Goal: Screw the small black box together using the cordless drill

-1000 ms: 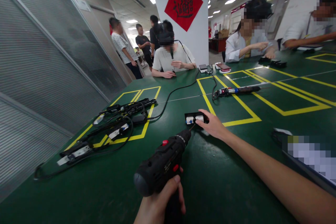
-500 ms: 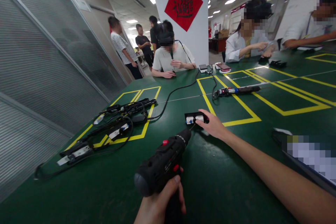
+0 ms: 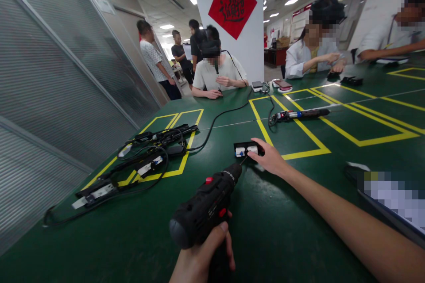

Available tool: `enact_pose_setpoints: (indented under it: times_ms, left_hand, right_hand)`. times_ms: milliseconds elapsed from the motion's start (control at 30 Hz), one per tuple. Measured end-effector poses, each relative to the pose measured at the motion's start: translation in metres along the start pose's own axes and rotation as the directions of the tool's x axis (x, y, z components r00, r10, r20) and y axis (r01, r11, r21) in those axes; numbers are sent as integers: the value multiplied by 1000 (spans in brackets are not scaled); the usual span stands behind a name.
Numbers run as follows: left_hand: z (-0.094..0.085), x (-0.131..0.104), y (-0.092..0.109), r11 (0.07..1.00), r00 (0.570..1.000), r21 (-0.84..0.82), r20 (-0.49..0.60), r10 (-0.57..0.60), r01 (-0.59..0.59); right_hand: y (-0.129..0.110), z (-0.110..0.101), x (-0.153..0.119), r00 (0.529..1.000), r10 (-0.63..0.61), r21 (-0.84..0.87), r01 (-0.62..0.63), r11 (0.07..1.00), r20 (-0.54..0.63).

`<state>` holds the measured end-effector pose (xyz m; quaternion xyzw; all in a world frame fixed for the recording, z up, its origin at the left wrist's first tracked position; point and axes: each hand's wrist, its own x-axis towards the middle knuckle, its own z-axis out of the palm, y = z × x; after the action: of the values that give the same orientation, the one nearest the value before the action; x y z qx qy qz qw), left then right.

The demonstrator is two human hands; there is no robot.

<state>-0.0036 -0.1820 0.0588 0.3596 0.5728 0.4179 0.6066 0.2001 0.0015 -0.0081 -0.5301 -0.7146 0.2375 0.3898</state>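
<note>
My left hand (image 3: 202, 252) is wrapped round the grip of a black cordless drill (image 3: 207, 203) with red buttons. The drill points up and to the right, and its thin bit reaches to the near edge of a small black part (image 3: 236, 146). Whether the tip touches the part cannot be made out. Two white pieces, one with a blue spot, sit in the black part. Closed on its right end is my right hand (image 3: 268, 157), with thumb and fingers pinching it against the green table (image 3: 282, 212).
Black corded devices (image 3: 156, 150) with white labels lie tangled at the left. A pen-like electric tool (image 3: 302, 114) with a cord rests beyond my right hand. A dark-edged device (image 3: 392, 203), its surface pixelated, is at the right. Several people sit or stand around the far side.
Both my hands, the drill and the black part hold the same position. In the background, a white sheet now shows by a standing person.
</note>
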Motion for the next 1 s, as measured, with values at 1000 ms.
enact_pose_setpoints:
  times_ms: [1000]
  left_hand:
    - [-1, 1, -2, 1000, 1000, 18, 11, -5, 5]
  right_hand:
    - [2, 1, 1, 1000, -9, -3, 9, 1000, -6]
